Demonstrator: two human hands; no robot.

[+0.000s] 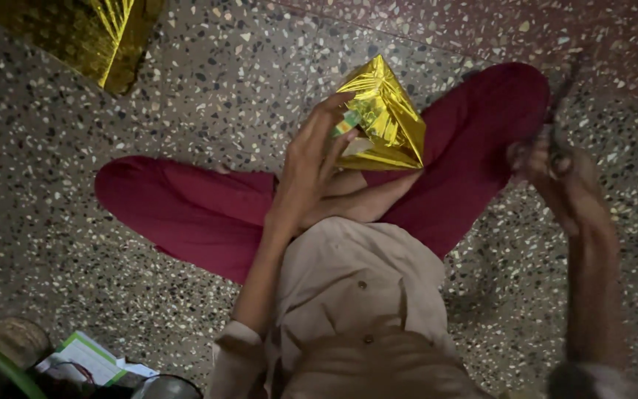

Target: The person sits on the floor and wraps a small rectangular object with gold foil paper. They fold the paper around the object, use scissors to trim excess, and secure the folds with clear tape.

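Head cam looks straight down at someone sitting cross-legged on a speckled terrazzo floor [208, 81], dark red trousers [186, 210] and a beige button-up shirt [356, 281].

Main thing is a box wrapped in shiny gold foil [387, 118], tipped up on one corner so it reads like a pyramid from above. It sits over the lap, just in front of the crossed legs, right against the left hand [311, 166]. That hand comes up from below with the forearm running up the middle of the shot, wrist bent, fingers [334, 111] spread and curled onto the left edge of the gold box. The fingertips press a small green-and-white bit [348, 122] against the foil; can't tell what it is, too small. So the left hand is gripping the box and steadying it.

The right hand [555, 166] is way off to the right side, well apart from the box, raised above the floor beside the right knee. It's closed around something dark and thin [559, 111] that sticks upward, but it's motion-blurred, so no idea what the object actually is. The forearm runs straight down to the bottom edge of the frame.

Other stuff: a second gold-foil-wrapped package [97, 37] lying on the floor at top left, well away from both hands. Bottom left corner has a white and green paper pack [86, 358] plus some dark round containers [9, 355].
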